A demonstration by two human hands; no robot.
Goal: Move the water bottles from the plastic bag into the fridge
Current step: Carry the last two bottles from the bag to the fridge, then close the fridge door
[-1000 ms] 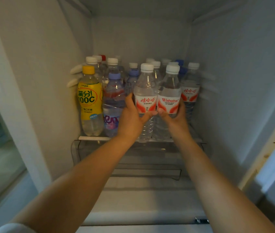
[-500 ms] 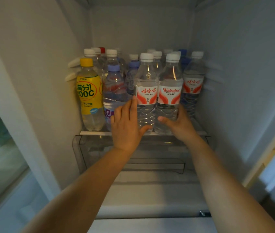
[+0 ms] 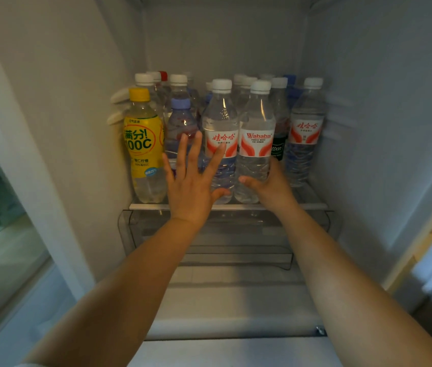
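Two clear water bottles with red-and-white labels stand side by side at the front of the fridge shelf (image 3: 312, 206): the left bottle (image 3: 221, 123) and the right bottle (image 3: 255, 128). My left hand (image 3: 192, 178) is spread flat with straight fingers in front of the left bottle's lower part; contact cannot be told. My right hand (image 3: 270, 185) curls round the base of the right bottle. The plastic bag is out of view.
Several more bottles crowd the shelf behind, among them a yellow lemon drink (image 3: 144, 147) at the left, a purple-capped bottle (image 3: 180, 120) and a water bottle (image 3: 306, 131) at the right. A clear drawer (image 3: 236, 234) sits below the shelf. Fridge walls close in on both sides.
Both hands slid down the two front bottles from the labels to the bases. My left hand let go and spread its fingers; my right hand stays low on the right bottle.
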